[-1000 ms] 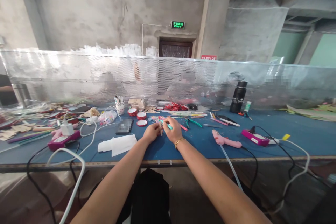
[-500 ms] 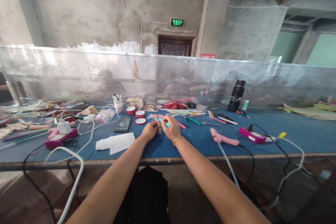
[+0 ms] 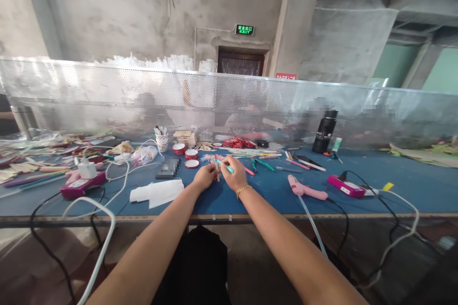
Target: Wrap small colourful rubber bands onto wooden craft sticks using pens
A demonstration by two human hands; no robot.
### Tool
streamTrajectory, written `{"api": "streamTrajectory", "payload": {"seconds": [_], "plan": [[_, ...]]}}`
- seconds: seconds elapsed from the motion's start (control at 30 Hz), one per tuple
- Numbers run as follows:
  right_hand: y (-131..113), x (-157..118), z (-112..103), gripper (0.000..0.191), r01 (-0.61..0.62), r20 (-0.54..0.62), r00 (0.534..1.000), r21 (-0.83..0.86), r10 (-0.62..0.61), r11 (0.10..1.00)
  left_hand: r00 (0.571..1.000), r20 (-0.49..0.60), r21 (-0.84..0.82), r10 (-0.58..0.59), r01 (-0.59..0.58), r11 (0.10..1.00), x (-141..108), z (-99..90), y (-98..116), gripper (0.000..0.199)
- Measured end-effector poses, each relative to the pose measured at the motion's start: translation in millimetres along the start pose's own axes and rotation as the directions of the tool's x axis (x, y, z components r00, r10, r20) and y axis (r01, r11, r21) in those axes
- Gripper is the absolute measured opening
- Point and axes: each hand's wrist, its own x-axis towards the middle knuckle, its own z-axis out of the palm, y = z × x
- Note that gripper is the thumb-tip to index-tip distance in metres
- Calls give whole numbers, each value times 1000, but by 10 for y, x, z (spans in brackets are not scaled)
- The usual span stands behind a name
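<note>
Closed around a small wooden stick (image 3: 218, 176), my left hand (image 3: 205, 177) rests at the middle of the blue table (image 3: 265, 195). My right hand (image 3: 233, 174), with a gold bracelet at the wrist, grips a teal pen-like tool (image 3: 229, 169) whose tip is at the stick's upper part. Just beyond my hands lies a scatter of small pink and blue pieces (image 3: 207, 157). The tool's exact tip is too small to make out.
Round red-and-white tins (image 3: 192, 164) and white cloth (image 3: 161, 192) lie left. Green pliers (image 3: 265, 165), a pink glue gun (image 3: 306, 189) and a black bottle (image 3: 325, 132) are right. Cables cross both sides; a perforated screen (image 3: 236, 105) stands behind, people beyond it.
The camera view has shifted slightly. Both hands keep nearly the same place and hold, with the teal tool still at the stick.
</note>
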Motion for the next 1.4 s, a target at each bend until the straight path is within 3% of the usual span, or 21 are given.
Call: {"api": "streamTrajectory", "payload": {"seconds": [1.4], "plan": [[-16,9,-18,10,-5,27,1000,0,5,1000,1000,-2,-20,17,-17,1000,-3,10,25,23]]}}
